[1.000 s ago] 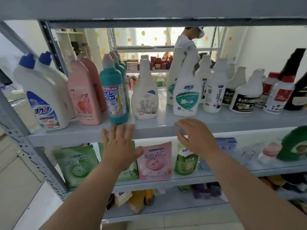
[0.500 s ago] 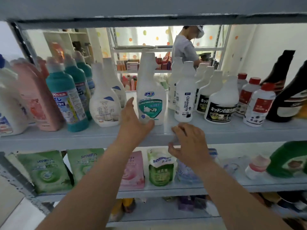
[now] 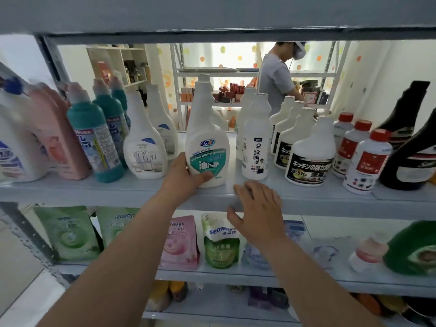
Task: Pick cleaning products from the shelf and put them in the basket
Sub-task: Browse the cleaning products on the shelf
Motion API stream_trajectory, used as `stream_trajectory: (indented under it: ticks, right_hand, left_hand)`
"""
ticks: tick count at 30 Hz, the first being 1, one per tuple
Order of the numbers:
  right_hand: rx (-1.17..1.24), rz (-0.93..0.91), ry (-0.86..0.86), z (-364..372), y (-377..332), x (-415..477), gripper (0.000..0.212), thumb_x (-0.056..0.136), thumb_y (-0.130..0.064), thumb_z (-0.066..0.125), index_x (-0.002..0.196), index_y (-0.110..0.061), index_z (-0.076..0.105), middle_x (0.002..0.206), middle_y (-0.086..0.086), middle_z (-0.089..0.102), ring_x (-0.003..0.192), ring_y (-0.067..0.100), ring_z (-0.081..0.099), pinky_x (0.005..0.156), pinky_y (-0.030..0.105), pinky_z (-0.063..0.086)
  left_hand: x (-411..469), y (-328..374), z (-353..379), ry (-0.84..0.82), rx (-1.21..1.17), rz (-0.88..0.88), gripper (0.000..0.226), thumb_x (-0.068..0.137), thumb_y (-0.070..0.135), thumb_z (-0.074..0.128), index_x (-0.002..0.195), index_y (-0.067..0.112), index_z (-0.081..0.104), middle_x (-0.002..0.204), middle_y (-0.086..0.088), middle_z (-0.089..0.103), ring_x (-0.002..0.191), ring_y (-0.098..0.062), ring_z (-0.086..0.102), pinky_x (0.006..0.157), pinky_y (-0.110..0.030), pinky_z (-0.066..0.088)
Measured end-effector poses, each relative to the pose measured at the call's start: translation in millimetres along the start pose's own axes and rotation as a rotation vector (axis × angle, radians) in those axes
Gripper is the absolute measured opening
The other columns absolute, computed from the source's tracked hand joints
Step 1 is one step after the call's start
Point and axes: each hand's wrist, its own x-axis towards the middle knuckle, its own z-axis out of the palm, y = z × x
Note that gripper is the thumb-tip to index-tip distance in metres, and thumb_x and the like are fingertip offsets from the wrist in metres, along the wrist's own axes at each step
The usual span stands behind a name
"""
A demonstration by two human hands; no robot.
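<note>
While left hand grips, bottle stands.

Two bare arms show in the head view. The left forearm and the right forearm are uncovered along all their visible length, slim and smooth. Each ends in an ungloved hand: the left hand and the right hand.

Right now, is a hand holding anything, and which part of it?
The left hand grips the white bottle with the green label low on its body, thumb across the label. The right hand holds nothing.
</note>
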Motion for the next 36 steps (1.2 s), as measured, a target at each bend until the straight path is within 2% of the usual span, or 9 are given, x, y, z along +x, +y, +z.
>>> stream_trajectory:
  ticks: [4,10,17,21,25,28,31,33,36]
  right_hand:
    - [0.209,0.151,-0.207,-19.7,-10.2,14.5,0.049,0.094,-0.058,0.058,0.131,-0.026,0.062,0.132,-0.003,0.056,0.130,0.021,0.048,0.109,0.038,0.029]
    - [1.214,0.339,-0.242,-57.1,-54.9,1.8,0.057,0.085,-0.073,0.064,0.134,-0.046,0.056,0.127,-0.012,0.070,0.118,0.010,0.067,0.091,0.033,0.059]
    - [1.466,0.570,-0.274,-39.9,-115.8,-90.0,0.048,0.083,-0.045,0.077,0.124,-0.025,0.061,0.123,0.004,0.073,0.115,0.023,0.070,0.087,0.033,0.060]
    - [1.688,0.975,-0.333,-33.9,-156.4,-130.5,0.099,0.057,-0.077,0.084,0.134,-0.018,0.061,0.131,0.012,0.070,0.120,0.030,0.068,0.098,0.046,0.057]
    - [1.891,1.166,-0.386,-45.5,-170.5,-144.7,0.087,0.070,-0.081,0.068,0.131,-0.018,0.064,0.128,0.016,0.071,0.116,0.033,0.070,0.084,0.046,0.061]
    - [1.873,1.094,-0.403,-48.2,-173.9,-154.1,0.093,0.049,-0.049,0.098,0.121,-0.001,0.063,0.119,0.022,0.072,0.107,0.037,0.071,0.085,0.050,0.060]
    - [1.729,0.750,-0.304,-49.4,-187.6,-168.4,0.033,0.067,-0.015,0.081,0.095,-0.014,0.064,0.104,0.018,0.072,0.102,0.037,0.068,0.084,0.055,0.060]
    - [1.682,0.663,-0.196,-49.8,-202.1,-179.4,0.019,0.071,-0.011,0.074,0.085,-0.022,0.066,0.101,0.013,0.072,0.100,0.032,0.070,0.081,0.050,0.060]
    - [1.688,0.714,-0.007,-46.2,-226.8,-190.4,0.019,0.070,-0.013,0.074,0.082,-0.022,0.062,0.099,0.012,0.070,0.095,0.030,0.071,0.079,0.048,0.059]
  left_hand:
    - [-25.3,9.8,-11.8,-0.069,-0.098,-0.002,0.052,0.077,0.028,0.089,0.120,0.028,0.058,0.107,0.015,0.071,0.095,-0.002,0.066,0.072,-0.019,0.049]
    - [-108.2,7.4,-39.7,-0.134,-0.214,0.004,0.054,0.074,0.031,0.090,0.113,0.046,0.056,0.101,0.022,0.072,0.088,0.000,0.070,0.066,-0.020,0.058]
    - [-203.0,-47.3,-66.3,-0.225,-0.334,-0.129,0.052,0.072,0.024,0.086,0.114,0.039,0.057,0.100,0.019,0.073,0.089,-0.004,0.071,0.070,-0.023,0.059]
    - [-241.6,-79.6,-76.2,-0.402,-0.559,-0.371,0.058,0.059,0.037,0.072,0.114,0.032,0.055,0.093,0.010,0.076,0.071,-0.010,0.073,0.046,-0.026,0.053]
    - [-268.4,-107.7,-93.2,-0.668,-0.578,-0.432,0.048,0.061,0.036,0.076,0.105,0.043,0.058,0.103,0.002,0.076,0.086,-0.022,0.077,0.059,-0.033,0.058]
    - [-278.9,-127.0,-107.8,-0.734,-0.441,-0.308,0.057,0.066,0.034,0.084,0.113,0.045,0.054,0.109,0.008,0.075,0.097,-0.018,0.076,0.072,-0.033,0.062]
    - [-285.1,-140.4,-118.1,-0.673,-0.227,-0.129,0.064,0.060,0.045,0.080,0.115,0.062,0.052,0.121,0.017,0.064,0.112,-0.001,0.064,0.084,-0.019,0.057]
    - [-292.8,-146.4,-122.3,-0.564,-0.067,-0.011,0.077,0.058,0.056,0.074,0.127,0.069,0.041,0.136,0.018,0.047,0.125,0.006,0.048,0.094,-0.010,0.047]
    - [-313.2,-145.9,-117.7,-0.546,0.107,0.128,0.124,0.054,0.055,0.090,0.156,0.038,0.023,0.152,0.014,0.022,0.145,-0.011,0.028,0.115,-0.022,0.031]
